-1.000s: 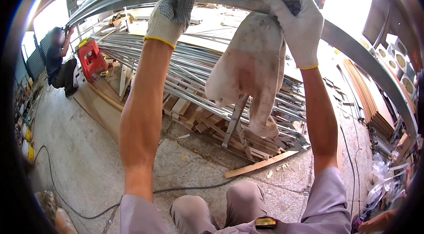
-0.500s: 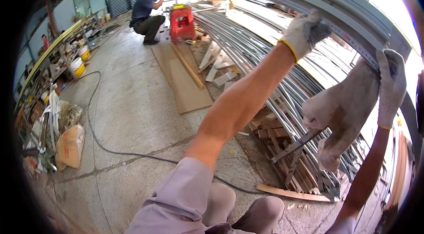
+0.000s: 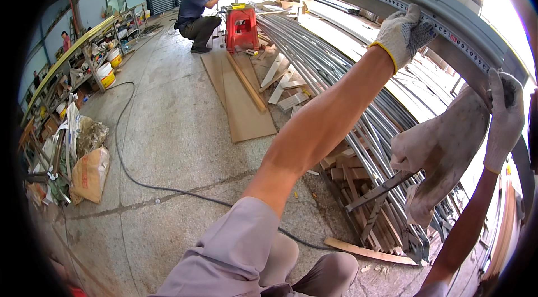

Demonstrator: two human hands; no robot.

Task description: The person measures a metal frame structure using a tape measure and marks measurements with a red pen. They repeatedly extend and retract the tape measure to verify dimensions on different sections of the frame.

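Observation:
A long grey metal profile (image 3: 358,0) arches across the top of the view, and the pale blade of a tape measure (image 3: 454,41) lies along its near face. My left hand (image 3: 404,36), in a white knit glove with a dotted palm, has its fingers curled over the blade against the profile. Farther right, my gloved right hand (image 3: 506,109) pinches the blade near the profile's near end; its fingertips are partly hidden. Below the profile, beside my right hand, hangs a stained pale cloth (image 3: 445,143).
A co-worker (image 3: 199,14) squats at the profile's far end, by a red stool (image 3: 241,31). Metal tubes (image 3: 336,64) lie stacked under the profile, with wood offcuts (image 3: 291,81) alongside. A black cable (image 3: 168,189) crosses the floor. Clutter and buckets (image 3: 106,74) line the left.
My view has shifted a little, so the scene sits slightly farther right. Both hands stay on the tape measure at the profile; its markings show more clearly.

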